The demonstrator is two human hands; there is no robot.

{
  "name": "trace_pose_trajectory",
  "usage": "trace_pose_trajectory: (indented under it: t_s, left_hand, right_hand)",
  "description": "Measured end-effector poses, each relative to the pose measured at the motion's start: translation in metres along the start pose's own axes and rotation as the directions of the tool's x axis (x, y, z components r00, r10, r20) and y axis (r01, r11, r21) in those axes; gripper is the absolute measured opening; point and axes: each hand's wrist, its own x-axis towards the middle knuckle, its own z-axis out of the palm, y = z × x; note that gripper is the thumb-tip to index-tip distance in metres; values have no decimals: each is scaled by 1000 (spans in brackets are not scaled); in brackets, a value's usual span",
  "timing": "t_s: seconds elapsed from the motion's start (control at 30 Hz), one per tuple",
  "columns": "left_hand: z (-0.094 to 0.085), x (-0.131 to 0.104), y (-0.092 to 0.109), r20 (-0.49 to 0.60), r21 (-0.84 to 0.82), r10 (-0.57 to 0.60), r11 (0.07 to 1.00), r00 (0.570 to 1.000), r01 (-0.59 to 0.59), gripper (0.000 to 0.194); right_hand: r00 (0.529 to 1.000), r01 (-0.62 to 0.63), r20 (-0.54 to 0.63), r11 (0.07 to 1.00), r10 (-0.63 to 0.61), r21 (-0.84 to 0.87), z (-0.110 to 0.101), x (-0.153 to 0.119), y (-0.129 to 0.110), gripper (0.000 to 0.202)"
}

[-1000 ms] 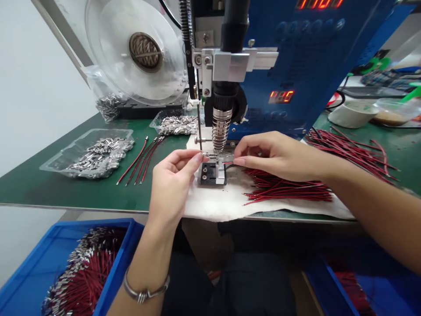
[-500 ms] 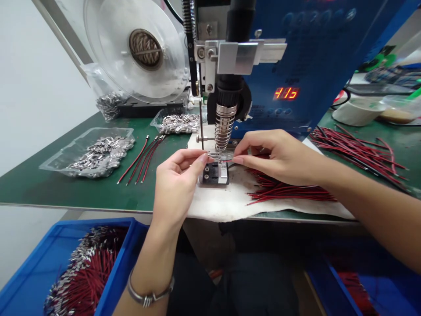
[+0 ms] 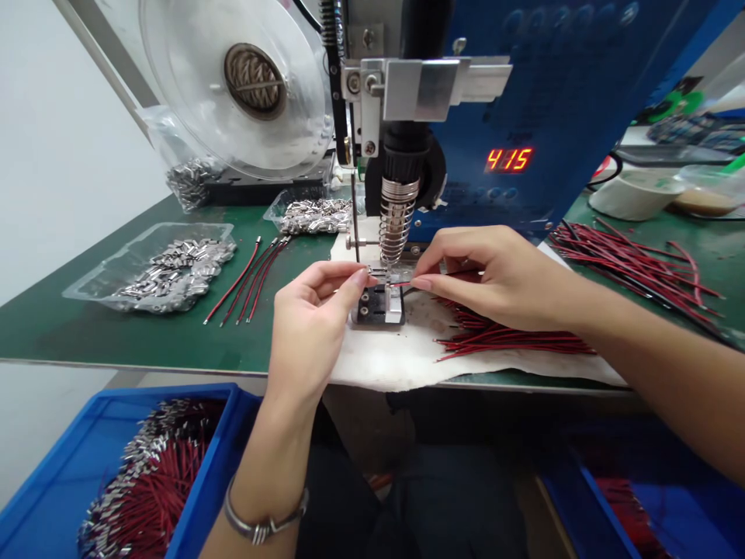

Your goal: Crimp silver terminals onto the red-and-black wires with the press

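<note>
My left hand (image 3: 317, 310) is at the left side of a small black fixture (image 3: 372, 304), thumb and forefinger pinched on a small metal part (image 3: 372, 272). From the right, my right hand (image 3: 477, 272) pinches a thin red and black wire (image 3: 401, 283), whose end lies over the fixture. Directly above hangs the spring-wrapped soldering head (image 3: 399, 221) of the blue machine (image 3: 524, 101). Under my right hand a bundle of red and black wires (image 3: 506, 340) lies on a white cloth (image 3: 384, 365). The exact contact between wire and metal part is too small to make out.
Two clear trays (image 3: 90, 279) (image 3: 279, 210) hold metal parts, and several wires (image 3: 250, 283) lie beside them. A large reel (image 3: 192, 78) stands behind. More wires (image 3: 634, 264) are at the right. Blue bins (image 3: 64, 442) (image 3: 692, 497) sit below the table's front edge.
The view has shifted very slightly. Both hands keep almost the same place and grip at the fixture.
</note>
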Motion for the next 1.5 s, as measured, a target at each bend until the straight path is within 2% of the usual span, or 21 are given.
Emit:
trace_pose_trajectory:
  t_s: [0.3,0.47,0.7,0.83,1.5]
  left_hand:
    - [0,0,0,7,-13,-3,1000,1000,3,14]
    - [1,-1,2,-15,31,-5,999,1000,5,17]
    - [1,-2,1,-6,22,7,1000,1000,-7,19]
    - [2,-2,2,-5,19,7,1000,1000,-6,18]
    - [1,-2,1,5,9,5,1000,1000,-5,15]
  right_hand:
    - [998,60,-18,996,-61,-65,1,-2,-1,17]
    - [982,172,-69,982,-178,-78,1,-3,2,14]
    - [966,222,-111,968,-235,-118,5,-1,2,13]
    - [958,228,-142,963,-249,-146,6,-2,0,12]
    - [954,255,-118,952,-276,-168,4,-4,-1,11]
